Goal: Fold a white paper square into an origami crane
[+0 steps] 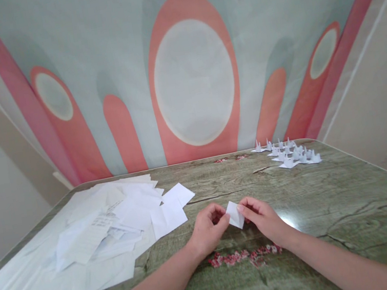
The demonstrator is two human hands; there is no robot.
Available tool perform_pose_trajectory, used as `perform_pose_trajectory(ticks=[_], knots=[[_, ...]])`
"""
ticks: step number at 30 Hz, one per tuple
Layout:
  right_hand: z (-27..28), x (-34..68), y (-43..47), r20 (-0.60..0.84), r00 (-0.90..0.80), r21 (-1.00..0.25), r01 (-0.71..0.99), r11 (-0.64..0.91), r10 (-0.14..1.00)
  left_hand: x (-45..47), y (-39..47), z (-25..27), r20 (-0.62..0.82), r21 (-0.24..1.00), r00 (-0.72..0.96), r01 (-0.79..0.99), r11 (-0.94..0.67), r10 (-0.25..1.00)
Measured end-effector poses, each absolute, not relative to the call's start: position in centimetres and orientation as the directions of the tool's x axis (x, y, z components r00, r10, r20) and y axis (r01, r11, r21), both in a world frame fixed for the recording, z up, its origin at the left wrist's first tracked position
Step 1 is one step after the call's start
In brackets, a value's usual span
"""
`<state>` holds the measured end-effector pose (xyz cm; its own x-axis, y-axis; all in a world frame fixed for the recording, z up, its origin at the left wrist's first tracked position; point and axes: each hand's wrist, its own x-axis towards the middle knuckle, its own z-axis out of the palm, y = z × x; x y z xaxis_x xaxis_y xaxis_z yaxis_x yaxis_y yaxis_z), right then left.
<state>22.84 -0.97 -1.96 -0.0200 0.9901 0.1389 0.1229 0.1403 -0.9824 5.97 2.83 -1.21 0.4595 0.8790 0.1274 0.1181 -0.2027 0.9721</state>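
A small folded square of white paper is held just above the middle of the table, turned so that one corner points up. My left hand pinches its left corner between thumb and fingers. On the opposite side my right hand grips the right edge, its thumb lying on the front face. The fingers behind the paper are partly hidden.
A wide heap of loose white paper sheets covers the table's left side, some with writing. Two square sheets lie at its right edge. Several small folded paper figures stand at the back right of the wood-patterned table.
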Motion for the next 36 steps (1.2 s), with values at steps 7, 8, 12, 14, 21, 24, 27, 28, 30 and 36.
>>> perform_pose_trajectory(ticks=[7,8,12,14,21,24,27,28,30,36], knots=[[-2.21,22.89,-0.75,0.127,-0.04,-0.982,0.136,0.131,0.991,6.13,2.99,-1.65,0.162,0.98,0.399,0.042,-0.194,0.903],[-2.26,22.89,-0.72,0.128,-0.049,-0.981,0.139,0.134,0.991,6.12,3.0,-1.69,0.176,0.977,0.387,0.045,-0.209,0.905],[-2.5,22.88,-0.68,0.158,-0.032,-0.977,0.137,0.161,0.987,6.0,2.95,-1.74,0.225,0.949,0.391,0.121,-0.292,0.892],[-2.56,22.86,-0.71,0.168,-0.026,-0.976,0.133,0.17,0.985,5.98,2.92,-1.76,0.234,0.938,0.403,0.146,-0.314,0.885],[-2.33,22.83,-0.82,0.142,-0.007,-0.986,0.088,0.142,0.99,6.0,3.06,-1.82,0.18,0.97,0.436,0.069,-0.232,0.882],[-2.18,22.83,-0.85,0.137,-0.009,-0.989,0.062,0.138,0.99,5.74,3.11,-1.57,0.242,0.94,0.496,0.091,-0.328,0.834],[-2.12,22.77,-0.92,0.145,-0.035,-0.988,0.039,0.146,0.989,5.51,3.06,-1.35,0.273,0.921,0.573,0.076,-0.382,0.772],[-2.14,22.75,-0.96,0.147,-0.043,-0.989,0.028,0.148,0.988,5.47,3.04,-1.33,0.269,0.922,0.59,0.071,-0.38,0.762],[-2.2,22.73,-1.0,0.147,-0.048,-0.989,0.01,0.148,0.988,5.48,3.03,-1.4,0.251,0.928,0.607,0.071,-0.366,0.754],[-2.24,22.87,-0.9,0.127,-0.044,-0.991,-0.037,0.125,0.991,5.62,3.33,-2.11,0.217,0.956,0.535,0.054,-0.289,0.817]])
